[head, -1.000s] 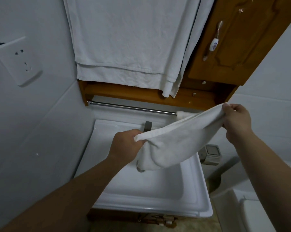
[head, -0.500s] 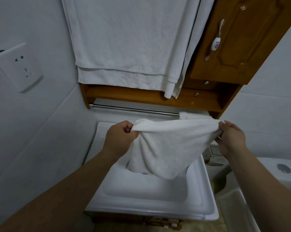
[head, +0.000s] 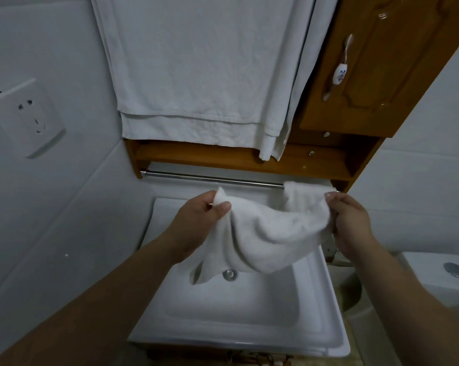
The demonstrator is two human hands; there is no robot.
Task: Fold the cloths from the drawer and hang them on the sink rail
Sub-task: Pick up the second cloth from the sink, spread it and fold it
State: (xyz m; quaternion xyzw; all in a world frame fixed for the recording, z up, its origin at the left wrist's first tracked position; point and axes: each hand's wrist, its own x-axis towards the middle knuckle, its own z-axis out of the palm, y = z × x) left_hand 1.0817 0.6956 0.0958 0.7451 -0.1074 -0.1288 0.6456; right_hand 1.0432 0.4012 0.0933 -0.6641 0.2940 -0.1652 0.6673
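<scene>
Lowered and slackened since half a second ago: cloth (head: pixel 270 233) no longer stretched flat, now sagging in a pouch above the sink (head: pixel 239 336), one corner dangling near the drain (head: pixel 229 273). Left hand (head: pixel 199 223) pinching its left corner between thumb and curled fingers, much where it was. Right hand (head: pixel 351 223) gripping the right edge, fingers curled round it. Mid-fold, by the look of it, not yet hung. Rail (head: pixel 210 178) bare along most of its length; one folded cloth (head: pixel 302 188) already draped over its right end, just behind the right hand. Number left in the drawer impossible to tell.
</scene>
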